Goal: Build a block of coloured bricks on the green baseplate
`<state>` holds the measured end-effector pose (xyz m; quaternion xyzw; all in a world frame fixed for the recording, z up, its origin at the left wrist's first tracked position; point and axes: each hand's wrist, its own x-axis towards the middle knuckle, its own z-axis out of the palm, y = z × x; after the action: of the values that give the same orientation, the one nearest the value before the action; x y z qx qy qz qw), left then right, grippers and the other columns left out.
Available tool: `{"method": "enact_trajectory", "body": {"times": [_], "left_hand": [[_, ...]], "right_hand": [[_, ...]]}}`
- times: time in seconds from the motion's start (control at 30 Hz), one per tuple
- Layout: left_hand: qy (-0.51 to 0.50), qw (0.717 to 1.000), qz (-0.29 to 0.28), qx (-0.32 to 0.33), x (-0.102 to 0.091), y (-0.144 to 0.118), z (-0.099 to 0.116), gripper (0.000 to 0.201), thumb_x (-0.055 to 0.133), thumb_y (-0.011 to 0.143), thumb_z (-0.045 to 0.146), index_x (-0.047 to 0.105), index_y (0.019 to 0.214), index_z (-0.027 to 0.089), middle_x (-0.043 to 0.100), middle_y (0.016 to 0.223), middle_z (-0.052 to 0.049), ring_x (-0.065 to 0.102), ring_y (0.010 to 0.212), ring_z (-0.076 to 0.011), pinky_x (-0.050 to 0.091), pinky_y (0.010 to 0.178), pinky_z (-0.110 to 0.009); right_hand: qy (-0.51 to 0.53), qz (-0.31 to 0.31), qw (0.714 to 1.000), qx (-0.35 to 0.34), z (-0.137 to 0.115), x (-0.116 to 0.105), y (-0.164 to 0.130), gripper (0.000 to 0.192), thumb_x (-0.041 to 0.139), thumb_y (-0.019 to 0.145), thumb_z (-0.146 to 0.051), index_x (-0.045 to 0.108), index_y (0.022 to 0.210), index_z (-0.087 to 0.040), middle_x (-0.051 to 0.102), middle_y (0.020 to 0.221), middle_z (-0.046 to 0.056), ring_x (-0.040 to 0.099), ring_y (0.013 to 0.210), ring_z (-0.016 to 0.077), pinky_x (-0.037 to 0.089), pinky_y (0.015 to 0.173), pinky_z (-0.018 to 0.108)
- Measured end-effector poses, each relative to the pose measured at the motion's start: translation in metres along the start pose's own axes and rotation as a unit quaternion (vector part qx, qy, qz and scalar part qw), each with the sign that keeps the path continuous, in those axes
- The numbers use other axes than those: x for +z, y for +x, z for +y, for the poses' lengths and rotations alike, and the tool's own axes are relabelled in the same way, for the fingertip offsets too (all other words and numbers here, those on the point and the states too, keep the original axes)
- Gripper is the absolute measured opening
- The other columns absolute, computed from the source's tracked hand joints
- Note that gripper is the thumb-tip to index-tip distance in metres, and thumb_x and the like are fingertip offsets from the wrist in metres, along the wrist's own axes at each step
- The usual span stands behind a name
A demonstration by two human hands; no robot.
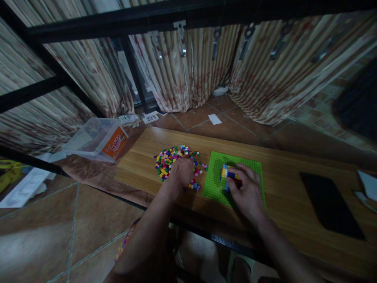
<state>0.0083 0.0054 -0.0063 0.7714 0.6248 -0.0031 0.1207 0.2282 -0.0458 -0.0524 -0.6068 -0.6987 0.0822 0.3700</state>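
On the wooden board lies a green studded baseplate (212, 179). A small build of toy bricks (224, 177), with yellow, blue, white and red pieces, stands on it. My right hand (249, 190) is closed around this build from the right, thumb on the near side and fingers over the far side, hiding part of it. To the left is a heap of loose toy bricks (166, 161) in many colours. My left hand (184, 171) reaches into the heap's right side with its fingers curled down. Its fingertips are hidden, so anything between them cannot be made out.
A clear plastic bin (88, 137) with an orange label stands beyond the board's left end. A dark flat slab (331, 204) lies on the right. Papers (214, 119) are on the tiled floor, before striped curtains (188, 74) and a black metal frame (147, 23).
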Motion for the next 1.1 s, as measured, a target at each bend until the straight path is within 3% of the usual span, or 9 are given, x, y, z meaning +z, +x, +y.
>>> {"method": "enact_trajectory", "body": {"times": [0.17, 0.33, 0.57, 0.83, 1.1], "left_hand": [[-0.054, 0.998, 0.019, 0.019, -0.005, 0.001, -0.002, 0.02, 0.053, 0.079, 0.017, 0.069, 0.091, 0.017, 0.071, 0.091, -0.009, 0.066, 0.087, -0.021, 0.049, 0.078, -0.028], [-0.147, 0.985, 0.021, 0.085, -0.007, 0.001, -0.003, 0.014, 0.052, 0.081, 0.018, 0.066, 0.086, 0.017, 0.069, 0.078, -0.003, 0.063, 0.074, -0.0162, 0.046, 0.068, -0.024], [-0.253, 0.951, -0.028, 0.175, -0.001, -0.001, 0.019, 0.014, 0.05, 0.084, 0.018, 0.064, 0.086, 0.016, 0.068, 0.08, -0.002, 0.061, 0.074, -0.0136, 0.045, 0.066, -0.022], [-0.201, 0.958, -0.053, 0.198, 0.005, -0.002, 0.042, 0.02, 0.051, 0.085, 0.022, 0.069, 0.087, 0.017, 0.071, 0.083, -0.003, 0.063, 0.078, -0.0156, 0.044, 0.071, -0.024], [-0.214, 0.958, -0.055, 0.182, 0.005, -0.001, 0.048, 0.022, 0.051, 0.085, 0.023, 0.071, 0.081, 0.017, 0.068, 0.071, -0.002, 0.06, 0.067, -0.0138, 0.041, 0.062, -0.023]], "right_hand": [[0.002, 0.007, 1.0, 0.001, -0.003, -0.001, 0.001, 0.026, 0.052, 0.086, -0.034, 0.068, 0.103, -0.023, 0.056, 0.123, 0.009, 0.049, 0.114, 0.028, 0.042, 0.097, 0.049], [0.007, 0.006, 1.0, 0.009, -0.006, -0.002, 0.002, 0.025, 0.054, 0.085, -0.031, 0.068, 0.103, -0.022, 0.056, 0.123, 0.009, 0.048, 0.115, 0.0285, 0.042, 0.097, 0.048], [0.025, -0.003, 0.999, 0.021, -0.009, -0.006, 0.004, 0.023, 0.056, 0.084, -0.029, 0.069, 0.102, -0.022, 0.056, 0.124, 0.01, 0.049, 0.115, 0.028, 0.041, 0.099, 0.049], [0.106, 0.017, 0.994, 0.016, -0.005, -0.006, 0.004, 0.019, 0.058, 0.084, -0.026, 0.072, 0.097, -0.026, 0.06, 0.12, 0.007, 0.052, 0.114, 0.0253, 0.042, 0.099, 0.046], [0.112, -0.015, 0.993, -0.013, -0.005, -0.008, 0.003, 0.016, 0.06, 0.081, -0.022, 0.072, 0.091, -0.027, 0.062, 0.117, 0.006, 0.056, 0.109, 0.0257, 0.043, 0.096, 0.048]]}}
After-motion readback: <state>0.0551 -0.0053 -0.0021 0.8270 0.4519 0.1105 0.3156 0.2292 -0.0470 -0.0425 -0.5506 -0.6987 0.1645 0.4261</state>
